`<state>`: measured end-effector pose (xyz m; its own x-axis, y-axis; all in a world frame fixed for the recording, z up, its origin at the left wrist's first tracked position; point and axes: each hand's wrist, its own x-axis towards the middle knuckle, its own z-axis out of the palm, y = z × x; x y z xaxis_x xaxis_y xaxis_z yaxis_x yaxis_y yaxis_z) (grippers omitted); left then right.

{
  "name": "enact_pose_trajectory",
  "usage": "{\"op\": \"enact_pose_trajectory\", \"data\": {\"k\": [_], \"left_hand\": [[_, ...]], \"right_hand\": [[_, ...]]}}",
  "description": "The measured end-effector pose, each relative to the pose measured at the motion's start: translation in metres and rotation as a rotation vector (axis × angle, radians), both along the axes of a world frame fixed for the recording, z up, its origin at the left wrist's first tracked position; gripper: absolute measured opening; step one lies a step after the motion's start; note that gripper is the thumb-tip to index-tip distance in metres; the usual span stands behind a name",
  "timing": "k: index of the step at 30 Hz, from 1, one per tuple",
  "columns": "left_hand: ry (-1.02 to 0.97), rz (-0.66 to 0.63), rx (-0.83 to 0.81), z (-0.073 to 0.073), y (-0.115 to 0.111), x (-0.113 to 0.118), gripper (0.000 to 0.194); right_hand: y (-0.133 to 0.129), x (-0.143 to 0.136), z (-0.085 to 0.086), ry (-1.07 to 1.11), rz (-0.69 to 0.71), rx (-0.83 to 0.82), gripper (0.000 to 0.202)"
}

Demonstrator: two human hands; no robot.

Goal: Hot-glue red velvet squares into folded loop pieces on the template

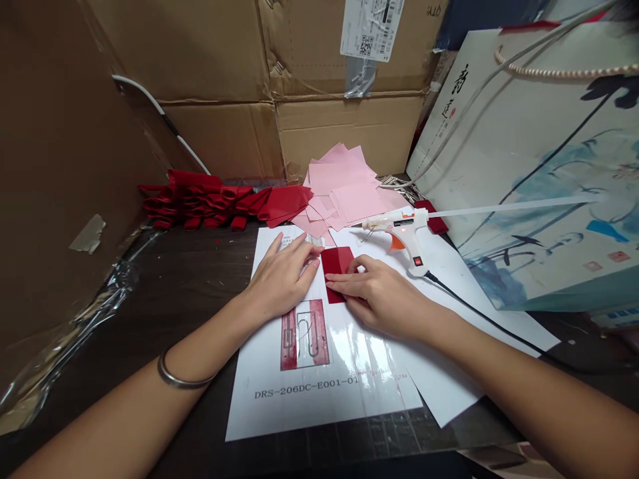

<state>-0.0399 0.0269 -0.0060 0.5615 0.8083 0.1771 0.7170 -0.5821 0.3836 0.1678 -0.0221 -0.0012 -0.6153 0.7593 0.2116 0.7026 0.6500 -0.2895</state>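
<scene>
1. Left hand (285, 274): palm down on the printed sheet (269, 416); grip loosely open, unladen.
2. Red piece (337, 258): on that sheet, between both hands.
3. Right hand (375, 293): touching the red piece; grip closure cannot be told.
4. Glue gun (408, 234): lying beyond.

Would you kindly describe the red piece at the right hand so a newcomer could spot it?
On the dark table, find the white sheet with large print. At its upper right, beside the left hand, lies a plain red rectangle. Unlike the red pieces heaped at back left, it is touched by the right hand.
</scene>
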Motion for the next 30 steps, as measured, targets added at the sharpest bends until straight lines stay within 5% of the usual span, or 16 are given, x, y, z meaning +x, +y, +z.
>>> {"op": "enact_pose_trajectory", "data": {"k": [6, 11, 26, 30], "left_hand": [[-0.096, 0.012, 0.121, -0.001, 0.001, -0.001, 0.025], [-0.19, -0.155, 0.111, -0.001, -0.005, 0.005, 0.024], [0.058, -0.131, 0.041, -0.002, -0.01, 0.007, 0.033], [0.113, -0.169, 0.074, -0.003, -0.011, 0.007, 0.037]], "right_hand": [[-0.001, 0.0, 0.001, 0.009, -0.003, -0.011, 0.039], [0.0, 0.0, -0.001, 0.021, 0.001, -0.01, 0.038], [-0.005, 0.002, 0.001, 0.05, -0.042, 0.037, 0.023], [-0.02, 0.018, 0.012, 0.222, -0.267, 0.156, 0.013]]}}
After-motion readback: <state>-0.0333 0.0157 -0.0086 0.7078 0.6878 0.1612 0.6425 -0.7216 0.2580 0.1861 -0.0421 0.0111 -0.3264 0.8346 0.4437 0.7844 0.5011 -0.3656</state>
